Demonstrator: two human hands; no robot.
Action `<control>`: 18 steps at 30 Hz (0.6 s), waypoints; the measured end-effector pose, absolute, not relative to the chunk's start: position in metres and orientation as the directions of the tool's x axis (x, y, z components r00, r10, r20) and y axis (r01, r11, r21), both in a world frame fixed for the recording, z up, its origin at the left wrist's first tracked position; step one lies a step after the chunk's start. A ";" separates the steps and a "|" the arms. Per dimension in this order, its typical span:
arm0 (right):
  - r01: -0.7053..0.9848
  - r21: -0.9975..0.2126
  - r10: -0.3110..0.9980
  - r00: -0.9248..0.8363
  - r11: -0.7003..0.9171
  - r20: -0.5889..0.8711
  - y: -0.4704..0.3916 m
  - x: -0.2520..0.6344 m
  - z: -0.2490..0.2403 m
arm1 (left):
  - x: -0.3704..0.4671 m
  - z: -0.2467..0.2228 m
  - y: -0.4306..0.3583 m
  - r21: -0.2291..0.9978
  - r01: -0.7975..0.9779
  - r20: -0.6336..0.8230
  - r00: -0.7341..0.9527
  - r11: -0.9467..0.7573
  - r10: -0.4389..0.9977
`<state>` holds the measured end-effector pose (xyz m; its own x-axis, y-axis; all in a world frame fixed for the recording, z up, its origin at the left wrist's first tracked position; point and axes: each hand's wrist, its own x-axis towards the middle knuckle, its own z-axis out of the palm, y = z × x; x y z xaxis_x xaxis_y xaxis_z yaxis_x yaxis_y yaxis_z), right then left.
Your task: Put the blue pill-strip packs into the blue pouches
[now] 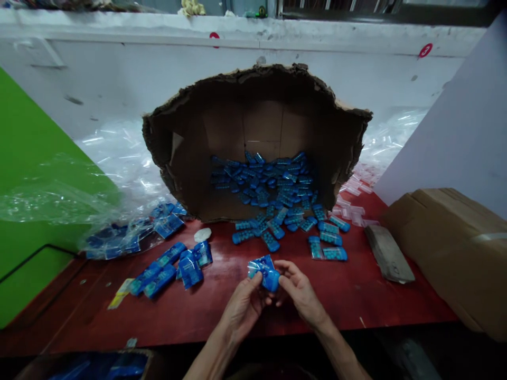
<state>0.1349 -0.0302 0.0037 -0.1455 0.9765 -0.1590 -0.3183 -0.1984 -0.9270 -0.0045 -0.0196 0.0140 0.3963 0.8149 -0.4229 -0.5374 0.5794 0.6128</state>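
A small blue printed plastic packet (264,272) is held above the front of the red table. My left hand (247,301) pinches its lower left part, with the thumb on top. At the packet's right edge, the thumb and bent fingers of my right hand (300,291) close on it. What lies inside the packet is hard to make out. Just beyond my hands lie several small clear containers with blue ends (270,241), filled with blue-green pieces. More of these blue containers (259,179) are heaped inside a torn-edged cardboard box (222,126) lying with its opening towards me.
Filled blue packets (160,279) lie on the red table (222,316) at left, near empty-looking blue bags (119,240) and clear plastic film (127,169). Clear plastic pieces (352,211), a grey block (390,253) and a brown carton (451,253) stand right. An open box (148,361) sits below the front edge.
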 end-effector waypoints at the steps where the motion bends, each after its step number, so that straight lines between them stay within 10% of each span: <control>1: -0.353 -0.914 0.976 -0.144 -0.202 -0.161 -0.029 0.135 0.004 | -0.005 0.015 -0.020 0.616 -0.532 -0.411 0.412 0.581 0.813; 12: 0.019 -0.998 0.986 0.157 0.058 0.060 -0.040 0.120 -0.009 | 0.006 0.007 -0.029 0.610 -0.568 -0.493 0.273 0.553 0.826; 18: -0.303 -0.948 0.995 -0.035 -0.095 -0.089 -0.029 0.126 -0.003 | 0.002 0.008 -0.027 0.541 -0.547 -0.525 0.373 0.639 0.765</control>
<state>0.1264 -0.0290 -0.0034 -0.0346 0.9955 -0.0887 -0.3025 -0.0950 -0.9484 0.0017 -0.0273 0.0079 0.3735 0.7647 -0.5251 -0.5472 0.6387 0.5409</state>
